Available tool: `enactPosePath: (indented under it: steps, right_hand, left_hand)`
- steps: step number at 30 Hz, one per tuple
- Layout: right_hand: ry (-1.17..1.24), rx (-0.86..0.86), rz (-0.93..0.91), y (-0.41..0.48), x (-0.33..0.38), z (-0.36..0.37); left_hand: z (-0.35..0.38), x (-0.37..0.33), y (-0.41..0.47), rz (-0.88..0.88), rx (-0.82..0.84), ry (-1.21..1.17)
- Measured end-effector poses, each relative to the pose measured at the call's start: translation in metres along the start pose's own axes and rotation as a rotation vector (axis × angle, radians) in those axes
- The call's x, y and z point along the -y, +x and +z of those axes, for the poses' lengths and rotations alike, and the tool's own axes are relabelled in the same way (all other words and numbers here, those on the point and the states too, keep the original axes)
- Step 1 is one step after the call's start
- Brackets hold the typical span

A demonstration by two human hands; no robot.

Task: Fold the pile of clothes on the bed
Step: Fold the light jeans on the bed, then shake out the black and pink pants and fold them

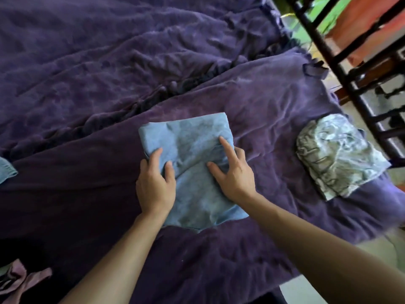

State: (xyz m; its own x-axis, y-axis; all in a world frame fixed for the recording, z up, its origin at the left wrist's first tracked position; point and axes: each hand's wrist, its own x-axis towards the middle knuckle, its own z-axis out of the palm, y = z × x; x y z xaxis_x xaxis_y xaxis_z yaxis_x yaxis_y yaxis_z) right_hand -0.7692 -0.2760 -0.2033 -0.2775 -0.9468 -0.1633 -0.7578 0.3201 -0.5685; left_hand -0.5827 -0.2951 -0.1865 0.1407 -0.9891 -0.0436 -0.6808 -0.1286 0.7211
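1. The left hand (156,187) lies on the left part of the blue garment (188,137). Its fingers (156,155) are curled over the cloth's left edge, and the thumb presses down on top, so a ridge of fabric is clenched between them.
2. The right hand (233,175) rests on the right part of the same garment. Its index finger (225,148) is straight and lies flat on the cloth, with the thumb spread out and touching the fabric. The other fingers bend down at the garment's right edge. I cannot tell whether they hook under it or only rest there.
3. Both forearms are bare and reach in from the bottom, the left from the lower left and the right from the lower right. The backs of both hands face up and the wrists are low over the bed.
4. The blue garment is folded into a rough rectangle and lies flat on the purple bed cover (87,73), mid-frame, with a crease running between the two hands.
5. A folded grey patterned cloth (337,154) lies well apart to the right, near the bed's edge.
6. A pink garment (22,279) lies crumpled at the lower left corner.
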Motion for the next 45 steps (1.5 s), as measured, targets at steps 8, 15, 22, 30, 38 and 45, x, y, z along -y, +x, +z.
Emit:
enactPosePath:
  steps: [8, 15, 22, 30, 38, 45]
  right_hand:
    - [-0.125, -0.037, -0.070, 0.050, -0.141, -0.171]
    - [-0.304, 0.002, -0.059, 0.081, -0.259, -0.313]
    - [-0.489, 0.101, 0.091, 0.066, -0.380, -0.304]
    - [-0.380, 0.108, 0.091, 0.048, -0.427, -0.252]
    - [-0.655, 0.157, -0.004, 0.043, -0.343, -0.277]
    - [-0.570, 0.359, -0.269, -0.005, -0.187, -0.240]
  left_hand:
    - [0.124, -0.169, -0.049, -0.027, 0.017, -0.158]
    - [0.227, -0.293, -0.100, -0.043, 0.148, -0.283]
    - [0.328, -0.282, -0.151, -0.069, 0.596, 0.030]
    - [0.354, -0.245, -0.163, 0.034, 0.713, 0.381]
    - [0.256, -0.252, -0.160, 0.070, 0.692, 0.531]
    - [0.104, -0.200, -0.182, -0.128, 0.485, 0.507]
